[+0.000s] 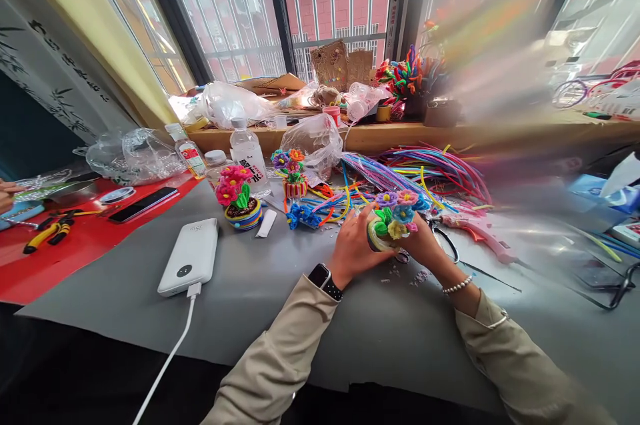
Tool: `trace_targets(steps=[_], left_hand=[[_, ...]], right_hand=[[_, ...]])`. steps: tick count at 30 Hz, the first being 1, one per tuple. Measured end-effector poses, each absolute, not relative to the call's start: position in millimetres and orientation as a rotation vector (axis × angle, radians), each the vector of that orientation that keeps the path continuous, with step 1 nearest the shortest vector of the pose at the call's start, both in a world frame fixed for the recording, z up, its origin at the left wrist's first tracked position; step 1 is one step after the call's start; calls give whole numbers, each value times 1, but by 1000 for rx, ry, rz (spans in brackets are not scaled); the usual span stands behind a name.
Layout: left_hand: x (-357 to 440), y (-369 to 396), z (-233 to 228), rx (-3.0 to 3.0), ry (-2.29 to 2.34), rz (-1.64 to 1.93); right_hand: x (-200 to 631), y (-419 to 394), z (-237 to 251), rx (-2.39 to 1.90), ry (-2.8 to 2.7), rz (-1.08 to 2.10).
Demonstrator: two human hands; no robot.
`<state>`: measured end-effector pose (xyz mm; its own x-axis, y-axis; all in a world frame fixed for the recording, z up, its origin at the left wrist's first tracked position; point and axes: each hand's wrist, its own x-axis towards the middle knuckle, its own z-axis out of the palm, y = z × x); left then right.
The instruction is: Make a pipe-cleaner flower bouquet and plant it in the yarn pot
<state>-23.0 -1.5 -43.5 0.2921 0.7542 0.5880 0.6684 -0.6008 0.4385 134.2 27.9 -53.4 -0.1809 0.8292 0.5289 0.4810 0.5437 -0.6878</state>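
Observation:
Between my two hands is a small flower pot with pipe-cleaner flowers in purple, pink, blue and yellow, and green leaves. My left hand curls around the pot's left side, a watch on its wrist. From the right, my right hand closes on the pot and flowers, its fingertips partly hidden behind the blooms. Just left lie blue pipe-cleaner flowers. A striped pot with small flowers stands behind them, and a pot of pink flowers sits farther left.
Bundles of pipe cleaners lie behind my hands. A pink glue gun rests at the right. Left are a white power bank with a cable, a phone and yellow pliers. Another person's hand shows at the left edge.

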Motion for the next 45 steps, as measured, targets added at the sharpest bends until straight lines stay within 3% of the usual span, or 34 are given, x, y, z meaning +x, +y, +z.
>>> trace_targets(steps=[6,23,45], left_hand=[[-27,-1,-42,2158,1310,1115],[-27,-2,-44,2129,1348,1067],[-25,0,-44,2094,1340,1060]], right_hand=[[133,30,-50,-1155,-1915,451],[132,34,-38,-1170,-2120,366],[124,26,-27,-1457,-1911,426]])
